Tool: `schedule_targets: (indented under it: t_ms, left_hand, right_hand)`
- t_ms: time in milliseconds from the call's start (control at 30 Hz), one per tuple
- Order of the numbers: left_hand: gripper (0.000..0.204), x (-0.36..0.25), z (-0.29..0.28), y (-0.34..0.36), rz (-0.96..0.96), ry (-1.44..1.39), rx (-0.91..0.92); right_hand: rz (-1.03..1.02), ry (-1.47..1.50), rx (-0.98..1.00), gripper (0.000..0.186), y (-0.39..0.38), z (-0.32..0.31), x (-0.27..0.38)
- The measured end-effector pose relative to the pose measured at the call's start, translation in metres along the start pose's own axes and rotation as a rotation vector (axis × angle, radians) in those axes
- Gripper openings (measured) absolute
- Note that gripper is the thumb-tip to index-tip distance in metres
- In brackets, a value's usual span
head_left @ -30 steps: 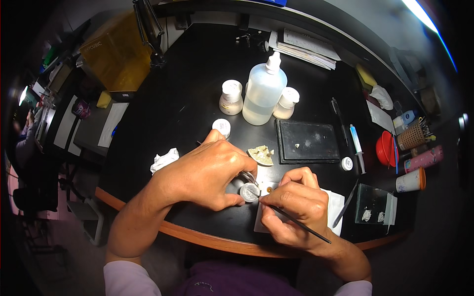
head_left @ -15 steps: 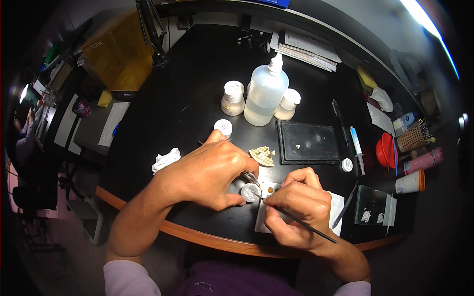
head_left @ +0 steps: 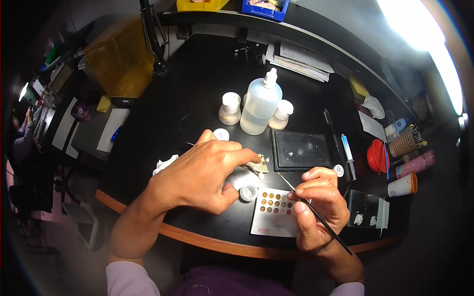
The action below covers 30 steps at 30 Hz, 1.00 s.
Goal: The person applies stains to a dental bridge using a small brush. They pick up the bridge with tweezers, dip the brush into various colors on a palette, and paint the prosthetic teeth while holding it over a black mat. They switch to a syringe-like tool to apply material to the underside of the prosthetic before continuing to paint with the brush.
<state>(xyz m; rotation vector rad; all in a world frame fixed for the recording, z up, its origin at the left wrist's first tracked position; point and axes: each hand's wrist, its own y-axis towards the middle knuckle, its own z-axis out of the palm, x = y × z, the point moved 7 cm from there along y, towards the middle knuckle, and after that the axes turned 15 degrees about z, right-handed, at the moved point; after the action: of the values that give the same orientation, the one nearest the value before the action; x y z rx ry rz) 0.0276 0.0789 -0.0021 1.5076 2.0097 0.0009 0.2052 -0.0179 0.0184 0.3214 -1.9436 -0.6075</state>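
My left hand (head_left: 207, 170) is closed around metal tweezers (head_left: 252, 169), mostly hidden by the fingers. A small whitish piece (head_left: 260, 175) sits at their tip; I cannot make out whether it is a tooth crown. Just below that hand stands a small open jar (head_left: 248, 192) with pale contents. My right hand (head_left: 323, 209) pinches a fine brush (head_left: 321, 221) with a dark handle, its tip in the air up and left of the fingers. Under the brush lies a white palette (head_left: 269, 224) with rows of amber and brownish round wells. A beige honeycomb tray (head_left: 257, 164) with small pegs lies beyond the tweezers.
Behind my hands stand a clear squeeze bottle (head_left: 256, 113) and lidded jars (head_left: 229, 109). A black slab (head_left: 301, 150), a syringe (head_left: 348, 155) and a glass plate (head_left: 363, 207) lie to the right. Crumpled tissue (head_left: 164, 164) is beside my left wrist.
My right hand has moved right, lifting the brush away from the small jar and uncovering the palette's wells. My left hand has turned a little, keeping the tweezers near the honeycomb tray.
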Motion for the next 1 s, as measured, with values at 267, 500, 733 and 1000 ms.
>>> schedule_targets:
  t_ms: [267,500,733,1000]
  left_hand:
    - [0.039,-0.012,0.008,0.004,0.074,0.008,-0.075]
    - [0.038,-0.020,0.014,0.009,0.136,-0.048,-0.102]
    - [0.037,-0.022,0.017,0.012,0.176,-0.061,-0.131]
    - [0.034,-0.023,0.016,0.013,0.166,-0.017,-0.148]
  right_hand:
    - [-0.010,0.138,0.002,0.019,-0.003,0.002,-0.002]
    - [0.012,0.252,0.040,0.018,-0.004,0.005,0.000]
    - [-0.049,0.247,0.076,0.020,-0.005,0.000,0.004]
    - [-0.056,0.155,0.057,0.024,-0.003,-0.001,0.007]
